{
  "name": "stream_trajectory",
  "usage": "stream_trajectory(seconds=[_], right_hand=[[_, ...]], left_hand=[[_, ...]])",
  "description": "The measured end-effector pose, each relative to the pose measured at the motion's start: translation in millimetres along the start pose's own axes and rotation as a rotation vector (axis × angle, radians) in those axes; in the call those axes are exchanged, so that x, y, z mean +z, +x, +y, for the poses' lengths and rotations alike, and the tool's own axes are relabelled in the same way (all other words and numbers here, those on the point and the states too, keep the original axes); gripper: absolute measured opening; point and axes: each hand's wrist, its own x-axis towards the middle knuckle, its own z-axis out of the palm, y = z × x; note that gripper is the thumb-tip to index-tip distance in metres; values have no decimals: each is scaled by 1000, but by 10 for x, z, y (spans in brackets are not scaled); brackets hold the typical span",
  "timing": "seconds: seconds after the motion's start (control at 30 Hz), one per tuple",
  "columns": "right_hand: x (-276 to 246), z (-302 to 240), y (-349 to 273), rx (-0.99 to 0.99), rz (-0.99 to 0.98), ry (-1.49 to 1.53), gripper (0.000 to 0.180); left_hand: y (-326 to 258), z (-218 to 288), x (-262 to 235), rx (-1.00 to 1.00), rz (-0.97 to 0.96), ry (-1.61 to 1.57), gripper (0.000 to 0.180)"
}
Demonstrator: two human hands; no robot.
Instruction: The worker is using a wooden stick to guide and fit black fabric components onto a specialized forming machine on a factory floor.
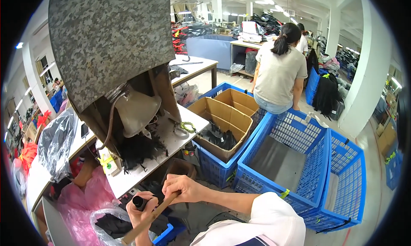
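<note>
White desk (120,184) before us already bears fluffy black scraps (141,152); nearer us, our left hand (137,215) grips a black cylinder (139,202), our right hand (183,188) a flat tan strip (147,222), neither set down.

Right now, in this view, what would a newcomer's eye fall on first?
Probably the big mottled grey hood at upper left, with a pale bell-shaped shade beneath it. Next, the bright blue crates at right, with a seated person behind them. Below the hood, the right hand grips a wooden stick and the left hand holds a black cylinder.
</note>
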Motion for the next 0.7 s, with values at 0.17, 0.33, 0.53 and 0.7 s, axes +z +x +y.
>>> stream_trajectory(seconds=[0.17,0.33,0.53,0.7], right_hand=[[205,-115,42,283,68,275,11],[353,-214,144,351,181,308,5],[202,-269,197,111,119,-173,10],[550,-168,225,-88,118,-361,13]], left_hand=[[-133,0,23,-229,131,-337,4],[-202,-164,-51,-390,341,-700,10],[-12,-753,-388,-671,511,-1474,35],[-84,-751,-433,-614,643,-1699,39]])
